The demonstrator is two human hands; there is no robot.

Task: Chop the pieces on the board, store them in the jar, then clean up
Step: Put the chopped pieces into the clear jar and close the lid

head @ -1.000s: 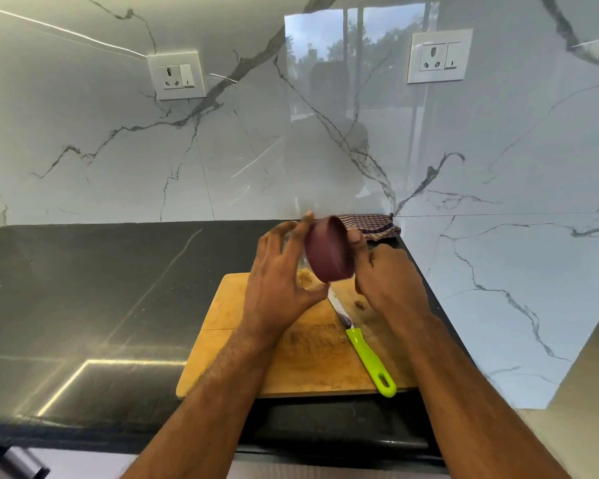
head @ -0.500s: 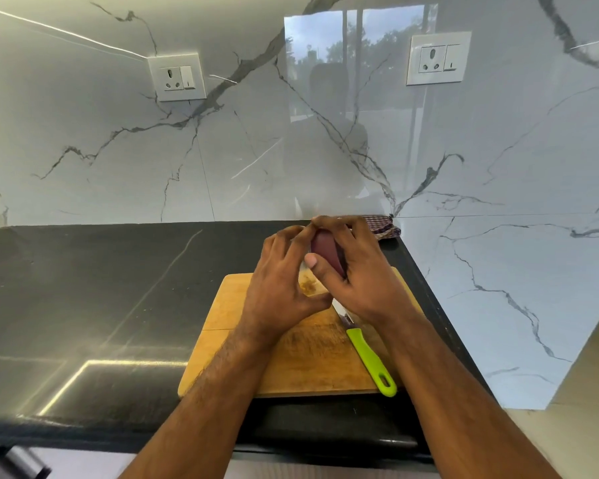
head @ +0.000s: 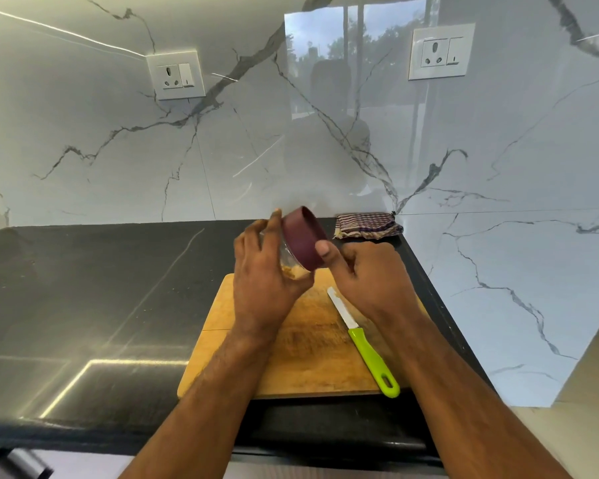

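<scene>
My left hand [head: 263,271] grips a small clear jar [head: 291,266], tilted on its side above the far end of the wooden cutting board [head: 308,354]. Brownish chopped pieces show through the glass. A maroon lid [head: 305,238] sits on the jar's mouth and faces right. My right hand [head: 367,274] is just right of the lid, its thumb tip touching the lid's rim and the fingers curled loosely away from it. A knife with a lime-green handle [head: 370,357] lies on the board's right side, blade pointing away from me.
A folded striped cloth [head: 367,226] lies at the back right corner of the black counter [head: 83,305], against the marble wall. Two wall sockets [head: 175,76] are mounted above. The counter's right edge runs close to the board.
My right hand has come off the lid, which it covered half a second ago, and now only its thumb touches the rim. The jar stays tilted in my left hand.
</scene>
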